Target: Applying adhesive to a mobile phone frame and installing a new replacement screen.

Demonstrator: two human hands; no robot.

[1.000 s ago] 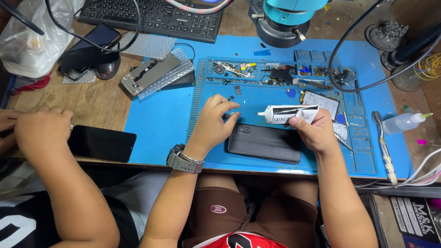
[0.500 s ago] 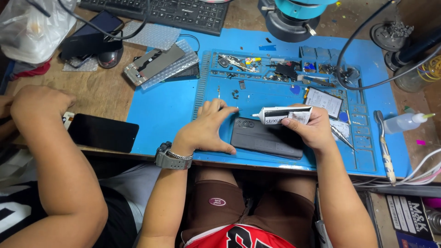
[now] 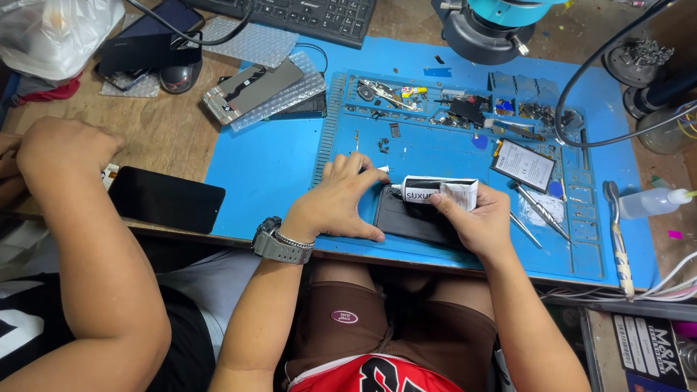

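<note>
Over the last second the view has closed in while both hands kept their places on the phone (image 3: 414, 218), so the gluing looks steady rather than finished. Left of the phone, a co-worker's fist (image 3: 62, 149) rests by a glossy black screen (image 3: 165, 199). The left hand (image 3: 341, 199) lies flat with fingers together, bracing the matte dark phone on the blue mat (image 3: 268, 167). The right hand (image 3: 475, 218) pinches a crumpled white-and-black tube (image 3: 439, 192), its nozzle over the phone's top edge. Right of the phone lie a flat battery (image 3: 521, 165), 2 metal tweezers (image 3: 541, 214) and a clear bottle (image 3: 650, 203).
</note>
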